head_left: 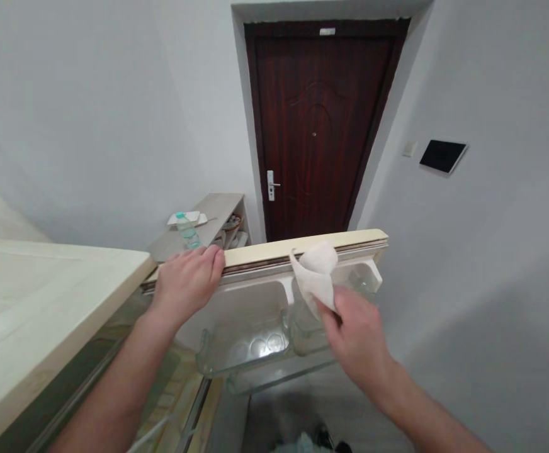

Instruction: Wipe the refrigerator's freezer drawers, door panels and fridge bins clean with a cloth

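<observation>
An open refrigerator door [303, 244] juts out in front of me, its cream top edge and dark-streaked gasket facing up. My left hand [189, 275] is closed over that top edge near the hinge side, fingers curled round it. In my right hand [357, 324] a white cloth [316, 272] is pinched, its upper folds against the gasket towards the door's free end. Below both hands, clear door shelves [246, 340] hang on the inner side. The refrigerator top [43, 302] fills the left side.
Behind the door stands a low shelf unit [222, 207] with a plastic bottle [187, 230] and a white tray on it. A dark red entrance door [322, 126] is at the back. A black wall panel [443, 156] hangs at the right. Grey floor [284, 409] shows below.
</observation>
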A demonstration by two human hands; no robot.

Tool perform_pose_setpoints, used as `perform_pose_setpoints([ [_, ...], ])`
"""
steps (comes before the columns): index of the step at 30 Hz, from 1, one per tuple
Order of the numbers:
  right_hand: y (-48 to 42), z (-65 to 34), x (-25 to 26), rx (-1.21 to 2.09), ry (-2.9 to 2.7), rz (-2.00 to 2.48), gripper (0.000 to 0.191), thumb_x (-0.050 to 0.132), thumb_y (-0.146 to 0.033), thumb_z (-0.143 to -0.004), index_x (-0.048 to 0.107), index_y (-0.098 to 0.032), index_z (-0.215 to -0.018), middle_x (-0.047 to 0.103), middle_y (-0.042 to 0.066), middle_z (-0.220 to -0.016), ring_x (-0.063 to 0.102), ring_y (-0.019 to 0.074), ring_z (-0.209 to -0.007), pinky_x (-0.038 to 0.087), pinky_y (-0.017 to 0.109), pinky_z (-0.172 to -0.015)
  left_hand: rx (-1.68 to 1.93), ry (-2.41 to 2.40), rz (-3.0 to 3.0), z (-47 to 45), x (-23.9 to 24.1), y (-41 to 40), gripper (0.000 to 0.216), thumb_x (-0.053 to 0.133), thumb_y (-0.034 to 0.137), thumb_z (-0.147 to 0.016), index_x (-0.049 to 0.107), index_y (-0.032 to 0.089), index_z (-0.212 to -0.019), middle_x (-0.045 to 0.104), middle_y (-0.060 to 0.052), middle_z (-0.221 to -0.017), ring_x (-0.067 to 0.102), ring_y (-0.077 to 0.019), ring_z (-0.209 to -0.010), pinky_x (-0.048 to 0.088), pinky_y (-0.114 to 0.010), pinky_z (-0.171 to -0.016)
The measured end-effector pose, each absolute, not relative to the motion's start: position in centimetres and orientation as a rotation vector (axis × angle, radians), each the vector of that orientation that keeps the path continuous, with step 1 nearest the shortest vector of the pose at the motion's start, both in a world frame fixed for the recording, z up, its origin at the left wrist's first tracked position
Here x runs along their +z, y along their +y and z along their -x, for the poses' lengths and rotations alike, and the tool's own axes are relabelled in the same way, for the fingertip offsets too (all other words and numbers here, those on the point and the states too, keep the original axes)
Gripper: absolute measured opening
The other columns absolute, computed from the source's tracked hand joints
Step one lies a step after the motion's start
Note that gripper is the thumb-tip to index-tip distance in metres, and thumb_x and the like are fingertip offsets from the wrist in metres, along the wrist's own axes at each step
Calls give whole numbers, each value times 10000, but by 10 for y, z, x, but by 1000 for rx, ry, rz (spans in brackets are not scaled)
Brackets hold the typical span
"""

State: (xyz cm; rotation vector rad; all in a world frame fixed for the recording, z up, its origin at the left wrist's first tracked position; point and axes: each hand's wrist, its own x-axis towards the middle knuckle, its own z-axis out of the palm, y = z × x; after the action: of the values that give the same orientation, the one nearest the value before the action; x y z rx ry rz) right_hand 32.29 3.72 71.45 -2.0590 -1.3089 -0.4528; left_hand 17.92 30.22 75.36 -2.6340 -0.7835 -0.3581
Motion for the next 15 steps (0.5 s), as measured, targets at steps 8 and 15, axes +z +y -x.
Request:
perform_pose_setpoints([
  [8,140,-279,678,-419,-1685,2068,191,523,-33,-958,665,-118,-1052,682,116,-1039,613,257,-954,527,373,-864,-400,-789,2643,-181,754,302,456,182,337,-1059,614,208,-990,717,-87,-930,690,-328,-865,336,-396,-657],
  [15,196,-248,656,-187,-1772,1870,244,497,-70,-981,635,-112,-1178,671,120,-1168,591,243,-1072,474,334,-996,-476,-829,2654,-182,754,302,436,204,347,-1058,608,212,-961,714,-81,-925,690,-318,-876,351,-397,-663],
])
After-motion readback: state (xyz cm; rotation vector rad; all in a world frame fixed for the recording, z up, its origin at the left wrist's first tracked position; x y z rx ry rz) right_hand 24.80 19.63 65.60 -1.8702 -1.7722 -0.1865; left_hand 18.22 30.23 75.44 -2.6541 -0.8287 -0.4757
